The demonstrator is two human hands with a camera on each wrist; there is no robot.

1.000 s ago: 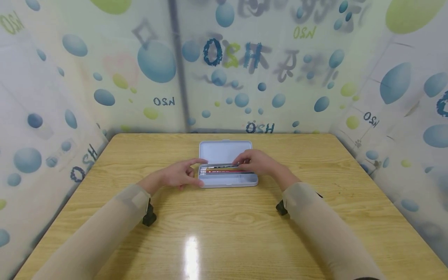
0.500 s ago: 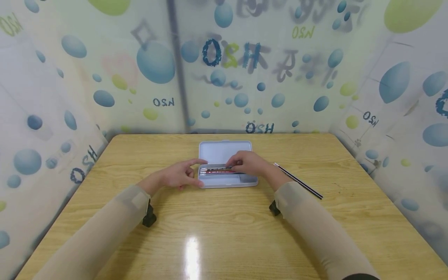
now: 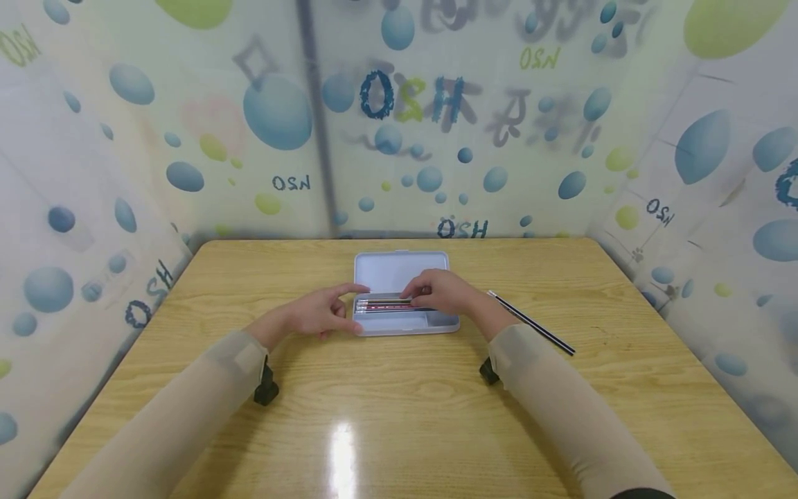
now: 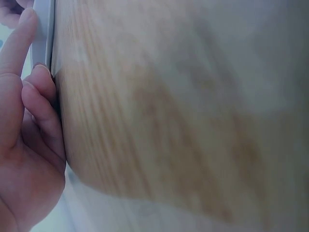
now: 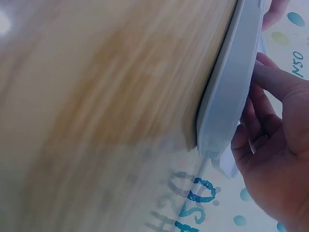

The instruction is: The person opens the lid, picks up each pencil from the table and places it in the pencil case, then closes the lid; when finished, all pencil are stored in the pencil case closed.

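A pale blue-white pencil case (image 3: 389, 324) lies on the table with its lid (image 3: 402, 270) raised at the back. Several pencils (image 3: 377, 305) lie side by side in its long rear compartment, their ends to the left. My left hand (image 3: 321, 310) grips the case's left end, with thumb at the front corner and index finger at the rear; its other fingers curl below, beside the case wall (image 4: 42, 34). My right hand (image 3: 444, 290) reaches in from the right, fingertips pinching a pencil among the others; the hand hides their right ends. In the right wrist view the case wall (image 5: 227, 92) blocks the fingertips.
A black pencil with a pale stripe (image 3: 533, 324) lies slanted on the wooden table (image 3: 411, 409), right of the case and beside the right forearm. A patterned cloth (image 3: 430, 138) stands behind the table and along both sides.
My right hand has shifted slightly left along the pencils, and its forearm has uncovered the black pencil on the table. A dark-patterned pencil at the fingertips has settled among the others. The left hand stays put.
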